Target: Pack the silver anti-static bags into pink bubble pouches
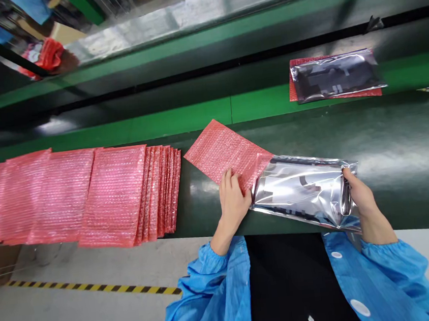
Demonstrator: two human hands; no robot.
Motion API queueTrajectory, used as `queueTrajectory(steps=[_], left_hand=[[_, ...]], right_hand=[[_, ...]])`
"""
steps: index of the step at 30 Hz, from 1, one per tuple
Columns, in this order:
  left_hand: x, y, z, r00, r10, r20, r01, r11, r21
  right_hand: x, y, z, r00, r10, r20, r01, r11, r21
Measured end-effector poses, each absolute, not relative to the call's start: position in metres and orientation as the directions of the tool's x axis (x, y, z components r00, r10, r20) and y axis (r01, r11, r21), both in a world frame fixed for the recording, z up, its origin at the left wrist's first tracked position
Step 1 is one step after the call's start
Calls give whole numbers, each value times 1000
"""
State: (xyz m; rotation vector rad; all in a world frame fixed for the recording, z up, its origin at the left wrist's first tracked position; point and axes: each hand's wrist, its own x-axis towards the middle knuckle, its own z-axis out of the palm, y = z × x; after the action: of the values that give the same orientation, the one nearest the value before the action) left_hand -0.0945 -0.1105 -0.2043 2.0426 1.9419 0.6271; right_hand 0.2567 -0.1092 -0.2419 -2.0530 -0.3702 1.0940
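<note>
My left hand [232,199] is at the near edge of a pink bubble-wrap bag [225,151], fingers on its surface and thumb by its open end. The bag lies slanted on the dark green bench. My right hand [364,197] grips the right end of a shiny silver antistatic bag [294,188], thumb on top. Something flat and dark shows through the film; I cannot make out what it is. The silver bag's left end meets the bubble-wrap bag's mouth, and whether it is inside is hard to tell.
A long row of overlapping pink bubble-wrap bags [114,196] lies on the left of the bench [401,156]. At the back right, another silver antistatic bag [338,76] rests on a pink bag [291,87]. A raised ledge [186,38] runs along the back.
</note>
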Motion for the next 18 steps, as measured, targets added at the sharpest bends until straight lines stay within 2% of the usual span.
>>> queueTrajectory(steps=[4,12,18], left_hand=[[-98,-122,-204,-25,989,145,883,-46,468],[-96,-132,-199,-53,984,171,881,-35,471],[-100,-133,-201,-26,979,200,885,-71,460]], right_hand=[[257,-107,-245,612,537,-581,-39,-713,-700],[247,-97,-228,598,584,-548,188,-768,-612],[242,-93,-234,563,644,-519,250,-731,-635]])
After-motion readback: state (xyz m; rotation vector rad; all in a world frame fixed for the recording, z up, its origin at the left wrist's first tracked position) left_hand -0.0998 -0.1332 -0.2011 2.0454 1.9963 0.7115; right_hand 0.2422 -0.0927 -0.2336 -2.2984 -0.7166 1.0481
